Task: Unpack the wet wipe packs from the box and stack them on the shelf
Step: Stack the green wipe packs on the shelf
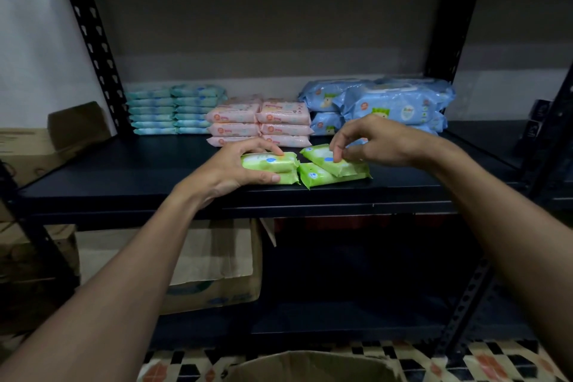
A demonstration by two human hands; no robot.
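Note:
Green wet wipe packs lie in two small piles near the front of the dark shelf. My left hand grips the left pile of two stacked green packs, fingers over the top and thumb at the front. My right hand pinches the upper green pack of the right pile, which lies tilted across the lower green pack. The cardboard box stands open below me at the bottom edge; its inside is dark.
Behind the green packs stand stacks of teal packs, pink packs and large blue packs. Black slotted uprights frame the shelf. Cardboard boxes sit at the left and on the lower level.

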